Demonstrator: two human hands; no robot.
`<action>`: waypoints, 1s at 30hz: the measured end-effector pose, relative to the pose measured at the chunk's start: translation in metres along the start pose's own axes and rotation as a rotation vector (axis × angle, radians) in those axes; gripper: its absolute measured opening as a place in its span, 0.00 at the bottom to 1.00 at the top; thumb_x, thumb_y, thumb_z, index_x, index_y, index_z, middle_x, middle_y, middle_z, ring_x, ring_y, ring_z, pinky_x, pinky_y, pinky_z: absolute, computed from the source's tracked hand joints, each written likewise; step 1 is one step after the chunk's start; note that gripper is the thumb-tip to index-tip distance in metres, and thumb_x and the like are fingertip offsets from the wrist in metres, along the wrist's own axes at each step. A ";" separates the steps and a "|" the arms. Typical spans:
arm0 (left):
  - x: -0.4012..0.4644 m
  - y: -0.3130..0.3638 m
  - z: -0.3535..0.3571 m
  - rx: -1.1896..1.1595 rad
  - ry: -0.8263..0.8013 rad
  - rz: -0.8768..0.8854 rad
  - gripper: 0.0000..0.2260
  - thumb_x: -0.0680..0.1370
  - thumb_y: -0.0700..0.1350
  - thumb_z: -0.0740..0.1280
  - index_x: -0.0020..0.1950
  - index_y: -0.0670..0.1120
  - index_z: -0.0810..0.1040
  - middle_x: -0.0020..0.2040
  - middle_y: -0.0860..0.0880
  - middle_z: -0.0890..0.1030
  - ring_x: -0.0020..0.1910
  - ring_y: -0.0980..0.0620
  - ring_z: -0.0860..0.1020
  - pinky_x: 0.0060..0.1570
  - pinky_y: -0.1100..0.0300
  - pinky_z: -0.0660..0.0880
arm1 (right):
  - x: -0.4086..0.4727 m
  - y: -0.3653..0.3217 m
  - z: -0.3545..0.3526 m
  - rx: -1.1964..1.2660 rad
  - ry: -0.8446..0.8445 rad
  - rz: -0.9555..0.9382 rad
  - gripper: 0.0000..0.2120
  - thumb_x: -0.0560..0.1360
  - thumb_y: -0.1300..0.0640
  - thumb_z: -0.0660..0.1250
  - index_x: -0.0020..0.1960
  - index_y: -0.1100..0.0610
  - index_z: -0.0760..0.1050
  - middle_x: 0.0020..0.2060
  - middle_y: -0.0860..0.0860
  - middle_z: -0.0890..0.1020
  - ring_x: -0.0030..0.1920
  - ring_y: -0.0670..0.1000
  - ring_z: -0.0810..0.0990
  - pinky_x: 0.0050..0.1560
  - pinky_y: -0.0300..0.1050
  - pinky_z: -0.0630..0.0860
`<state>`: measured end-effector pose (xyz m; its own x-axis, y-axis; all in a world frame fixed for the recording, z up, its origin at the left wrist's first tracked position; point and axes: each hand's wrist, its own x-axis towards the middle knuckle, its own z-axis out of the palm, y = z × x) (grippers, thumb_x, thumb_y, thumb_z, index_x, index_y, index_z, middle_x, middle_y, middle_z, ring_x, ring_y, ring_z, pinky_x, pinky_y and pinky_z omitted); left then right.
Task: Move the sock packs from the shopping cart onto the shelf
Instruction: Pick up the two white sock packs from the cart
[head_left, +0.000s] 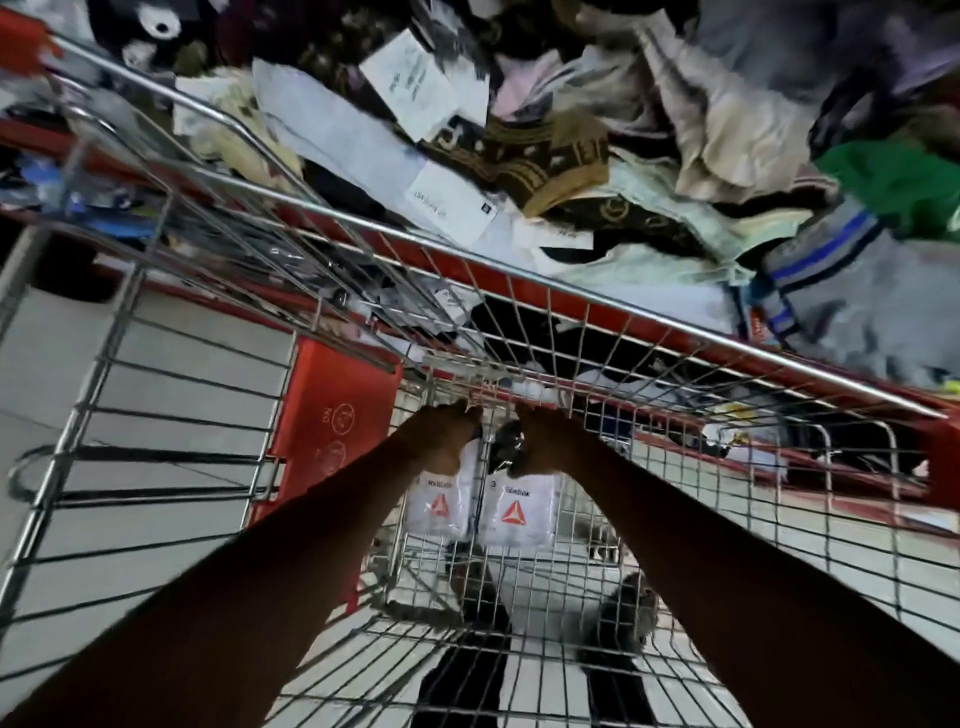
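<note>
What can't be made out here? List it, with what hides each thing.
Head view only:
- Tops of both sock packs: covered by the left hand and right hand, so each grip is unclear.
- Small print on the packs: too small.
- Items on the shelf: motion-blurred.
- Cart near end: cut off by the bottom edge.

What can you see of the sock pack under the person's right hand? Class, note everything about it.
The right sock pack is a flat white packet, seemingly glossy plastic, printed with a red triangle logo, brand lettering and a 3. It hangs upright inside the wire shopping cart, gripped at its dark top by the right hand. A matching pack hangs beside it on the left; whether they touch is unclear.
</note>
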<state>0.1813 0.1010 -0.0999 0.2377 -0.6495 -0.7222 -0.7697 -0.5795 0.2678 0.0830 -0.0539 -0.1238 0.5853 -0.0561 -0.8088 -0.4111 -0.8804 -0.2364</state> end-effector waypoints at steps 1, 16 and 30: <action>0.002 -0.002 -0.001 -0.040 -0.006 -0.006 0.30 0.71 0.38 0.73 0.71 0.40 0.67 0.66 0.39 0.74 0.63 0.38 0.76 0.58 0.49 0.75 | 0.002 -0.002 -0.003 0.030 0.004 -0.015 0.37 0.70 0.44 0.75 0.70 0.62 0.66 0.64 0.58 0.78 0.58 0.62 0.79 0.61 0.56 0.74; -0.038 0.015 0.001 0.108 0.095 0.168 0.27 0.57 0.55 0.78 0.51 0.45 0.78 0.52 0.46 0.77 0.55 0.47 0.73 0.51 0.52 0.71 | -0.071 0.000 0.011 0.262 0.196 -0.001 0.44 0.55 0.45 0.85 0.62 0.60 0.68 0.54 0.56 0.81 0.54 0.57 0.80 0.50 0.51 0.79; -0.211 0.114 -0.128 0.181 0.749 0.070 0.26 0.64 0.58 0.55 0.55 0.49 0.79 0.50 0.50 0.82 0.53 0.47 0.79 0.52 0.54 0.78 | -0.296 0.004 -0.117 0.190 0.768 -0.103 0.35 0.62 0.45 0.78 0.64 0.53 0.69 0.54 0.52 0.82 0.56 0.56 0.80 0.50 0.46 0.74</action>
<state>0.1196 0.1086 0.1647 0.4727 -0.8788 -0.0657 -0.8673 -0.4771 0.1417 -0.0103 -0.0958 0.1777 0.9162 -0.3487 -0.1975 -0.4007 -0.8074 -0.4330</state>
